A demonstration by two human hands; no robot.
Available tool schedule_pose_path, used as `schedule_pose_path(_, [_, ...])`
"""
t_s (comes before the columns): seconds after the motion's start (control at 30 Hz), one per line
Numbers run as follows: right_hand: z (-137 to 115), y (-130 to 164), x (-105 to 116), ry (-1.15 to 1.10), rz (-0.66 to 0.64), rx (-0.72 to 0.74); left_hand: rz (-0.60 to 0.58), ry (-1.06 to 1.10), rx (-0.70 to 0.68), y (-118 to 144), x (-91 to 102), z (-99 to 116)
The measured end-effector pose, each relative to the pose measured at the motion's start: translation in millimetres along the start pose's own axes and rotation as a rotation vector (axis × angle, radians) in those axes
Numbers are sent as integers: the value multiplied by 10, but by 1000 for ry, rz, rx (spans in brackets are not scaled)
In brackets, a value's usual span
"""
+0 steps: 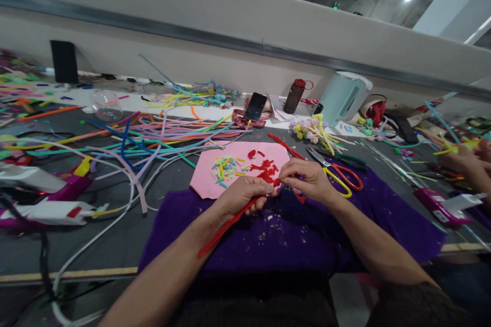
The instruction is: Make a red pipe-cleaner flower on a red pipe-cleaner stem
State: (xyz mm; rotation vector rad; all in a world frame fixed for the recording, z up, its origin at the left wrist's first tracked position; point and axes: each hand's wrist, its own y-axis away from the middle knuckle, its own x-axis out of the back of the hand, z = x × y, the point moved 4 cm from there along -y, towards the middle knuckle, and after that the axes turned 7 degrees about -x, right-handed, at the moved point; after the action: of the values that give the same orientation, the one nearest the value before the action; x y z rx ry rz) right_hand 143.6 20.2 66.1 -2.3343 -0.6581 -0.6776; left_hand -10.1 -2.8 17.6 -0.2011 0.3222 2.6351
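- Head view: a red pipe cleaner (226, 226) is gripped in the left hand (241, 196), fingers closed round it.
- Its tip is pinched by the right hand (307, 179); judged step: working the end above the pink sheet (207, 179); a steady pinch is called for.

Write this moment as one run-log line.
left hand: grips long red pipe cleaner | right hand: pinches its end | below: purple felt cloth | beside: pink foam sheet, cut pieces
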Motion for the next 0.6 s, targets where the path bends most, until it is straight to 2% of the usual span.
schedule_pose_path(0.3, [18,4,4,34,12,8,9,-3,-12,-7,9,-9])
schedule_pose_path(0.5, [32,19,131,-10,163,-64,1,59,-15,-9,24,-15])
schedule_pose_path(0.6, [-5,19,98,6,145,-49,-28,58,-18,-12,20,-15])
